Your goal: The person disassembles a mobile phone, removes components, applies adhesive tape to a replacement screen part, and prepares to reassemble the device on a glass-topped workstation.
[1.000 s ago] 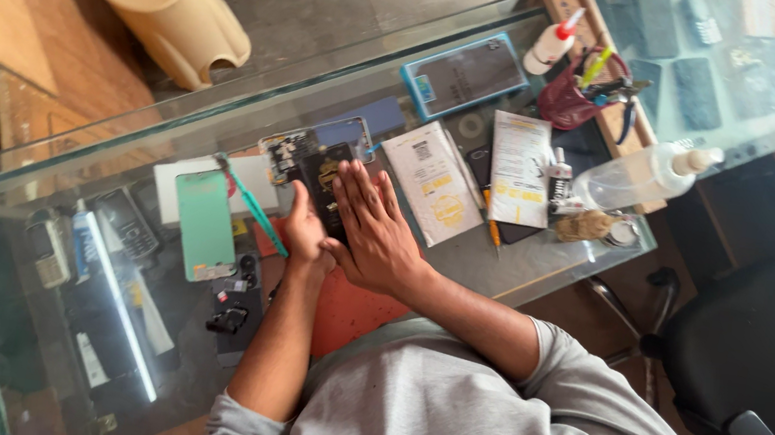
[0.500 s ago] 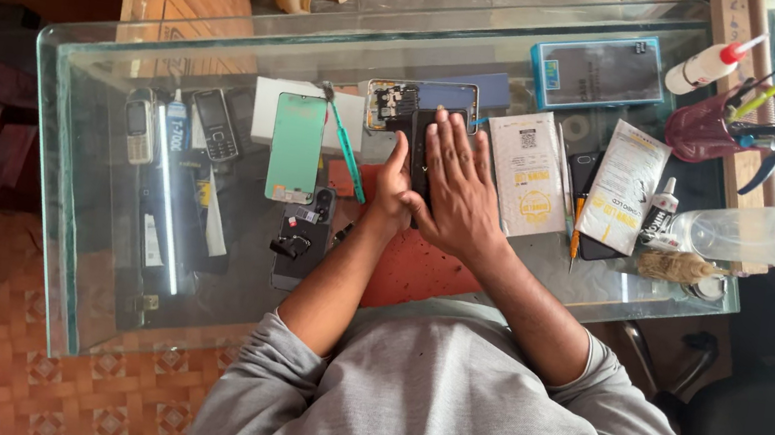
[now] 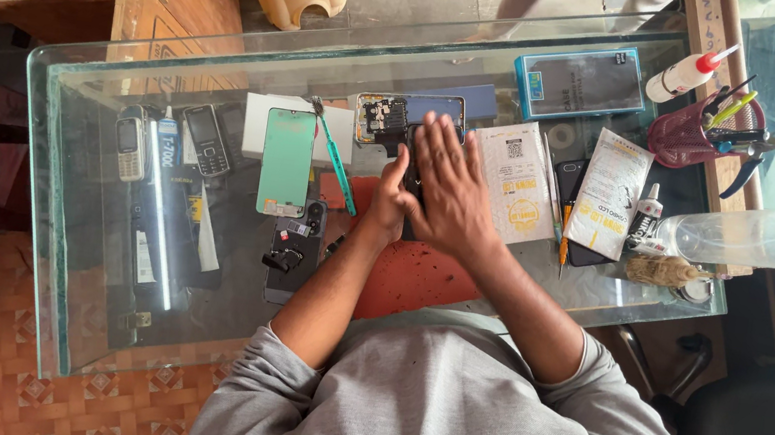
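Note:
My right hand (image 3: 454, 192) lies flat, palm down, on a dark phone (image 3: 410, 182) near the middle of the glass counter (image 3: 52, 231). My left hand (image 3: 388, 197) grips the phone's left edge, thumb side against the right hand. Most of the phone is hidden under my hands. Just beyond my fingertips lies an opened phone body (image 3: 391, 119) with its circuit board showing. An orange mat (image 3: 415, 272) lies under my wrists.
A green screen panel (image 3: 286, 161) and a teal-handled tool (image 3: 339, 162) lie to the left. Two paper packets (image 3: 517, 180) (image 3: 608, 193), a blue box (image 3: 580, 81), a red tool holder (image 3: 697, 135) and a clear spray bottle (image 3: 743, 237) are to the right. Old keypad phones (image 3: 127, 143) sit under the glass.
The view has swung and levelled over the counter. Both hands stay on the dark phone, the right hand still pressed flat on it.

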